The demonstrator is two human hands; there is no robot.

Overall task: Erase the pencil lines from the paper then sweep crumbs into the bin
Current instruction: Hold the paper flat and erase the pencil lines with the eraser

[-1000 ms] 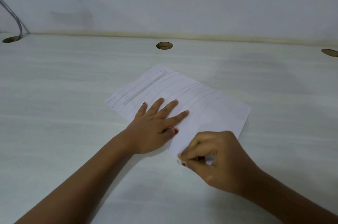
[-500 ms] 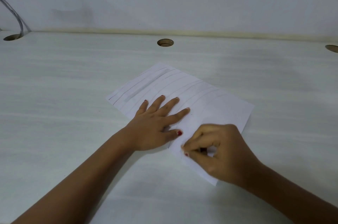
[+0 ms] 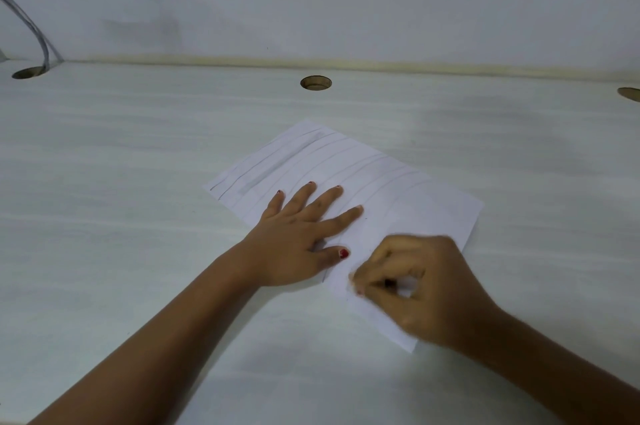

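Note:
A white sheet of paper [image 3: 426,202] with several pencil lines lies slanted on the pale desk [image 3: 138,182]. My left hand [image 3: 298,237] rests flat on the sheet with fingers spread, pressing it down. My right hand [image 3: 419,289] is curled at the paper's near edge, and its fingers pinch a small white eraser [image 3: 407,287], mostly hidden, against the sheet. The right hand is blurred. The lines at the far left end are dark; those near the right hand look faint.
Three round cable holes sit along the desk's back: one at the left [image 3: 27,72] with grey cables [image 3: 38,36] running into it, one in the middle [image 3: 316,82], one at the right edge [image 3: 628,92]. A pale wall rises behind. No bin shows.
My right hand with the eraser has shifted a little to the right along the paper's near part. The left hand has stayed pressed on the sheet.

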